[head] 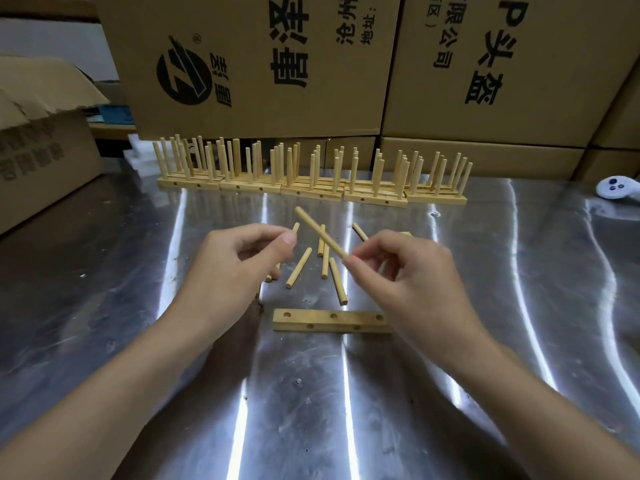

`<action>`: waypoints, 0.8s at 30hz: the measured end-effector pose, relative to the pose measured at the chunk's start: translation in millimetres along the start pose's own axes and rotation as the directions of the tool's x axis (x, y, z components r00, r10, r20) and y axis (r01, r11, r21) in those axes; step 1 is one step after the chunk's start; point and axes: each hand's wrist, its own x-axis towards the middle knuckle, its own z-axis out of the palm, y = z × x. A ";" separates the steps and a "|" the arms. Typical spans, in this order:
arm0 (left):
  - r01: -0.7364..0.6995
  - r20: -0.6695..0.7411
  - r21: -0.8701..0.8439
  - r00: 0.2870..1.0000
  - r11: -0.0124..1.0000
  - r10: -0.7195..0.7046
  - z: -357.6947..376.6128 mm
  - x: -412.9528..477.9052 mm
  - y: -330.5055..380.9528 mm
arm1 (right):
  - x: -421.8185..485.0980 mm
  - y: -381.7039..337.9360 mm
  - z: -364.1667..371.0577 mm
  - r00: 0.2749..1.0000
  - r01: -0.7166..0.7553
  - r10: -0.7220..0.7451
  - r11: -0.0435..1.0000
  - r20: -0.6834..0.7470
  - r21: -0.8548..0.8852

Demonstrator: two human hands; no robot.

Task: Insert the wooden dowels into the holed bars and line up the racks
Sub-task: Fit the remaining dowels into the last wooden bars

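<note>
One dowel (320,233) pinched at its end by right hand (408,275); left hand (239,261) curled, grip unclear. End hold may let it tilt, jamming in bar (329,321).

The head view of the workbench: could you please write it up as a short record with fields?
right hand: pinches the raised dowel by its lower end
left hand: fingers curled; unclear whether it holds anything
holed bar: flat on the table, visible holes empty
loose dowels: scattered on the table beyond the bar
finished racks: row at the far side, dowels upright
table: shiny metal
white controller: far right
</note>
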 end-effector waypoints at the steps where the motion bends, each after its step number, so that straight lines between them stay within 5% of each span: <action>1: 0.008 0.027 -0.041 1.000 0.999 -0.007 3.1 -1.1 0.9 | -2.1 -2.9 4.1 1.000 0.018 -0.019 0.999 0.022 0.033; 7: -0.059 0.095 -0.115 0.993 0.992 0.070 7.6 -3.2 0.7 | -9.2 -6.2 14.8 0.988 0.049 -0.059 0.996 0.145 0.074; 13: -0.155 0.290 0.000 0.945 0.988 0.149 -2.0 2.2 -4.1 | -6.2 -0.3 13.4 0.957 0.010 -0.013 1.000 0.289 0.014; 24: -0.200 0.362 0.023 0.915 0.979 0.178 -2.7 2.6 -10.6 | -8.4 -3.4 17.5 0.986 -0.009 0.001 0.999 0.170 0.048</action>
